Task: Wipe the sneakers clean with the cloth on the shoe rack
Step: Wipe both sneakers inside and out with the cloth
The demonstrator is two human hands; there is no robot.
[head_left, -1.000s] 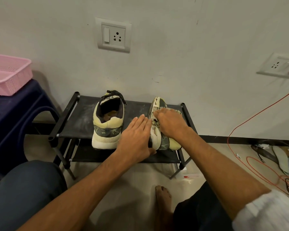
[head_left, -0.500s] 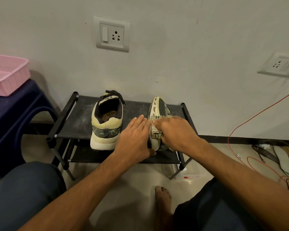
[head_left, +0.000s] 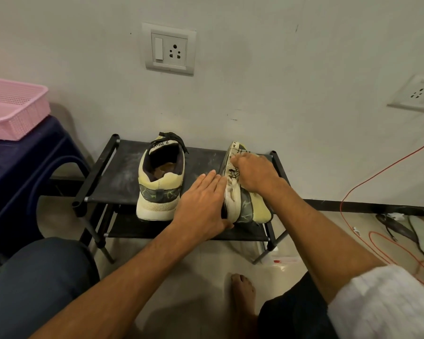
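On the shoe rack [head_left: 113, 178], the upright sneaker [head_left: 160, 184] stands mid-shelf, its heel at the front edge. The tipped sneaker [head_left: 244, 207] lies on its side by the right edge. The left hand [head_left: 203, 204] is against its left side, and the right hand [head_left: 255, 176] holds a cloth [head_left: 232, 172] on top. Left of the rack, a basket [head_left: 12, 111] sits on a stool [head_left: 22, 162].

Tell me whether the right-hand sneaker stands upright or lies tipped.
Tipped on its side: the right sneaker turns its sole toward the flat left hand, yellow upper facing right. The left sneaker stands upright on the shoe rack.
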